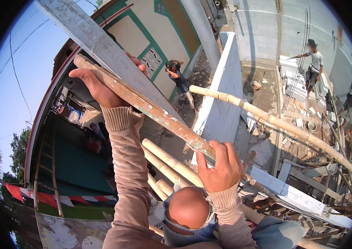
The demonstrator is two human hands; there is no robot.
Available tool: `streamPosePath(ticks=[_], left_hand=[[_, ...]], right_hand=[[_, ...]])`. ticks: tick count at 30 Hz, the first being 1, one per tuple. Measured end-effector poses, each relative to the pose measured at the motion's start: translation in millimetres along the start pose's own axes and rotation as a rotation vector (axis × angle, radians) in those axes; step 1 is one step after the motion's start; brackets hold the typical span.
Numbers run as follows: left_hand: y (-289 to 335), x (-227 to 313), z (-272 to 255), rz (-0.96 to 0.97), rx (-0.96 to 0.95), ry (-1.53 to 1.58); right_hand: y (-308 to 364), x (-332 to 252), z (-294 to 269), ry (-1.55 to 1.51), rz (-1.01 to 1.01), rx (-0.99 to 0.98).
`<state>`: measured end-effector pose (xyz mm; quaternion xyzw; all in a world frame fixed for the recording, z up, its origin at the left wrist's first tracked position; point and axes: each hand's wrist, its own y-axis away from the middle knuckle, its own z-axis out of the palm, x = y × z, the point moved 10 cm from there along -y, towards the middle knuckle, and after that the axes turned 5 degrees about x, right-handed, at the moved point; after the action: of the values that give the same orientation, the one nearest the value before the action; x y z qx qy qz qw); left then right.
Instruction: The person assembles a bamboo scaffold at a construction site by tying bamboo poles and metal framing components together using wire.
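A long brown straight bar, spattered with pale patches, slants from upper left to lower right, lying along a grey plastered column. My left hand grips the bar near its upper end, thumb on the near side. Its fingertips show beyond the column's far edge, while the rest of those fingers is hidden. Toward the lower end, my right hand pinches the bar between thumb and curled fingers. My bent knee pokes through torn jeans below, between my forearms.
Bamboo poles run beneath me, and another bamboo pole crosses at right. A white wall rises beyond. Down on the ground are a person holding something up, two people at right, pale blocks and loose timber.
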<state>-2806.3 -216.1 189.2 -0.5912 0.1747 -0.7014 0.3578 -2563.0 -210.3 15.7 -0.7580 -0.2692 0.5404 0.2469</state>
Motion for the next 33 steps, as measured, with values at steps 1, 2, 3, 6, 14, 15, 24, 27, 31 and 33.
streamPosePath(ticks=[1, 2, 3, 6, 14, 15, 24, 27, 31, 33], left_hand=[[0, -1, -2, 0.004, 0.022, -0.002], [0, 0, -5, 0.008, 0.045, -0.004], [1, 0, -8, 0.013, 0.069, -0.007], [1, -3, -6, 0.006, 0.034, 0.046], [8, -13, -6, -0.039, 0.228, 0.223], [6, -15, -2, -0.057, 0.172, 0.176], [12, -16, -14, -0.073, 0.152, -0.137], [9, -10, -11, -0.028, 0.166, -0.204], [2, -1, 3, 0.055, 0.151, -0.309], [0, 6, 10, 0.087, 0.133, -0.346]], right_hand=[[2, 1, 1, 0.005, 0.003, 0.005], [4, 1, 1, 0.01, 0.005, 0.01], [4, 0, 2, -0.017, 0.016, -0.005], [-10, -13, -3, -0.113, -0.014, -0.029], [-79, -64, 63, -0.742, 0.115, -0.322], [-82, -65, 75, -0.824, 0.22, -0.389], [-80, -71, 79, -0.953, 0.306, -0.241], [-80, -70, 73, -0.931, 0.316, -0.24], [-85, -66, 65, -0.844, 0.208, -0.133], [-84, -67, 62, -0.847, 0.151, -0.075]])
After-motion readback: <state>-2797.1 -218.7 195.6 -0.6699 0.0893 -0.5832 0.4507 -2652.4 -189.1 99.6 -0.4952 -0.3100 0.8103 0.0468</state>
